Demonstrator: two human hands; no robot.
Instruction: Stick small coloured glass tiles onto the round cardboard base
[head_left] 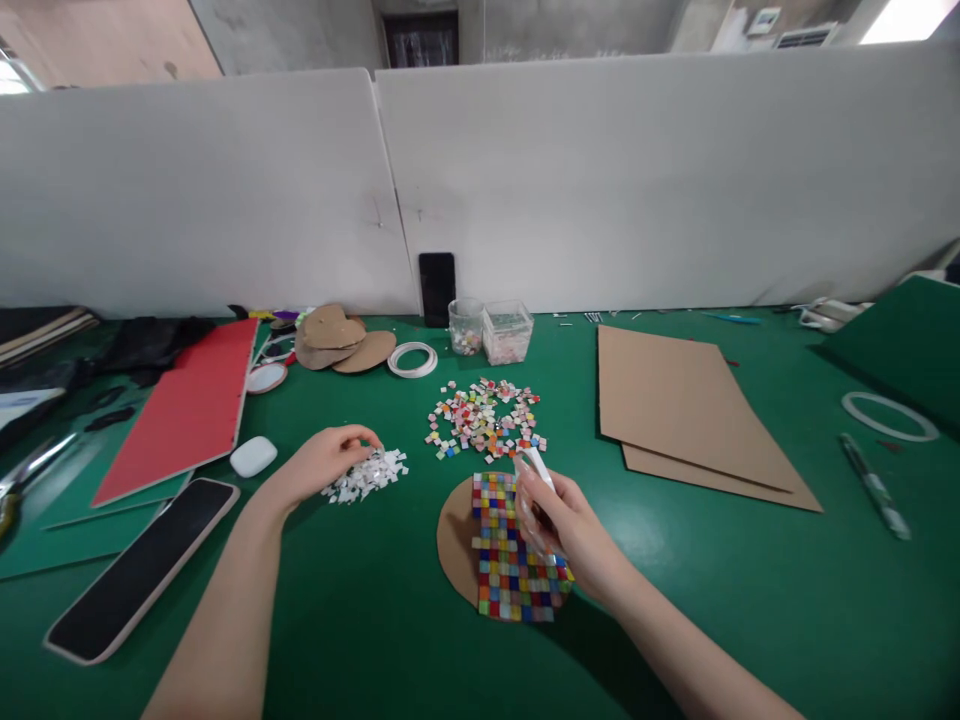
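Observation:
A round cardboard disc (454, 540) lies on the green table (360, 620), mostly covered by a grid of coloured mosaic tiles (506, 570). My right hand (566, 530) hovers over the tiles and grips a small white glue bottle (534, 468), nozzle pointing up and away. My left hand (322, 465) rests at a small pile of white tile pieces (367, 475), fingertips pinched at its edge; whether a piece is between them I cannot tell. A loose heap of coloured tiles (484, 420) lies just beyond the disc.
Two clear tubs (491, 330) stand at the back by a dark phone (436, 288). Cardboard sheets (682, 410) lie to the right, a red board (187, 410), a white case (253, 456) and a dark phone-like slab (142, 565) to the left. Tape rings (412, 359) and cardboard hearts (337, 338) lie behind.

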